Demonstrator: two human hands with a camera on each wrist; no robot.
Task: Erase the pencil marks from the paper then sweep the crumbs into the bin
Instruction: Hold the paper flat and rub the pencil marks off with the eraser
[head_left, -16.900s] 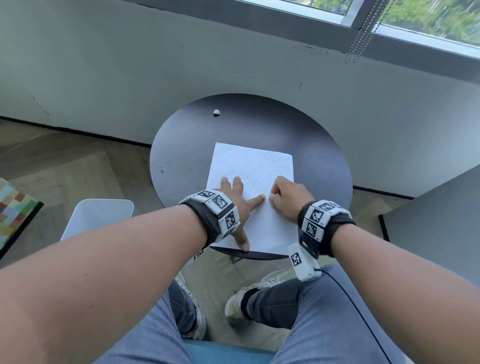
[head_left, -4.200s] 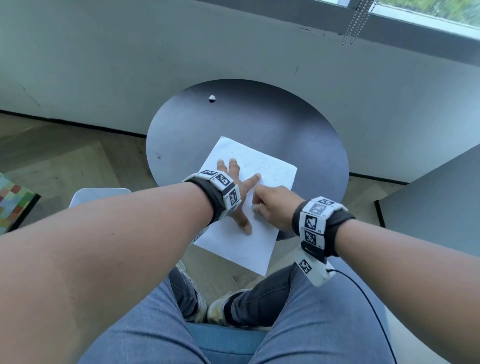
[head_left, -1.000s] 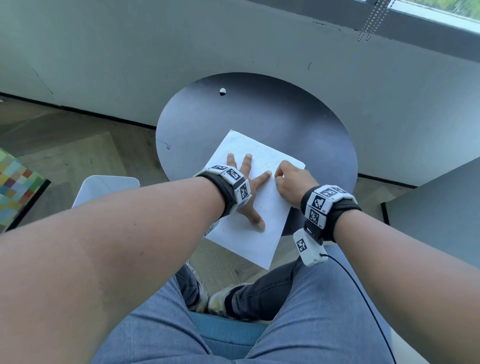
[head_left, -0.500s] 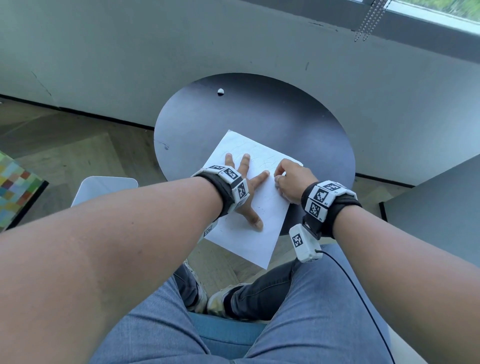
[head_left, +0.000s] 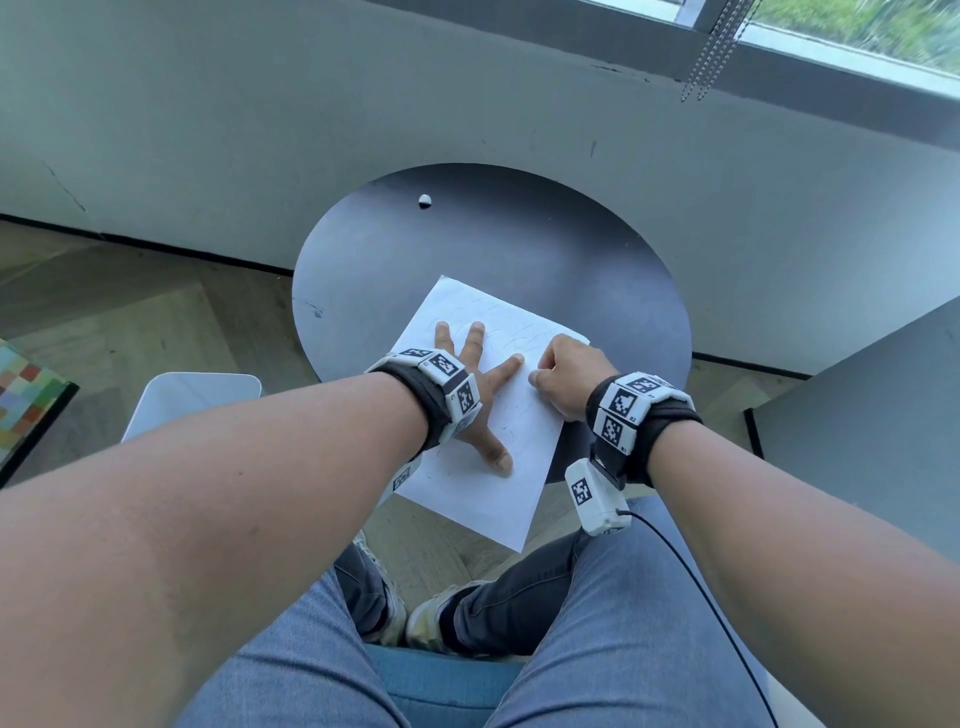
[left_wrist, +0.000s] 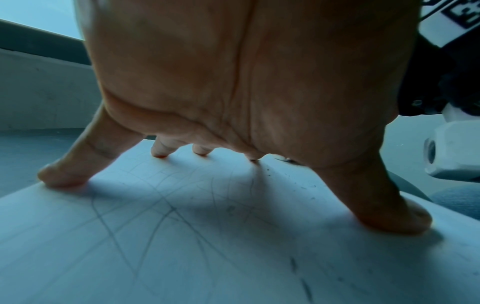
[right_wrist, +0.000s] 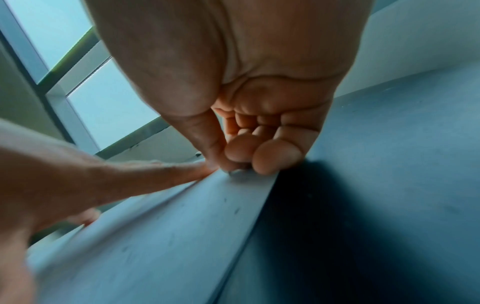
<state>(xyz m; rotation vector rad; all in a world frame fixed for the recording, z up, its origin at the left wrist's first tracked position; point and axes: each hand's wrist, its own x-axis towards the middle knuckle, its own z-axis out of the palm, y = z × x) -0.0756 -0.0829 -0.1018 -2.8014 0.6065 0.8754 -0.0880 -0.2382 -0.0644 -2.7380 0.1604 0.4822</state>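
White paper lies askew on the round dark tabletop in the head view, its near corner hanging past the tabletop's edge above the person's knees. The left hand lies flat on the sheet with fingers and thumb spread wide, pressing it down. The right hand sits at the sheet's right edge, fingers curled tight, its fingertips just beside the left forefinger. A small white ball rests far back on the tabletop, well apart from the sheet. A white bin stands on the wooden floor to the left, below the tabletop.

From the left wrist view, the left hand's fingertips and thumb bear on the paper, the palm arched above it. Faint crossing pencil marks run over the sheet, and dark crumbs are scattered near the thumb.

From the right wrist view, the right hand's grip pinches a small pale thing against the paper, thumb pressed to curled fingers; what it is I cannot tell. The left forefinger reaches almost to that pinch.
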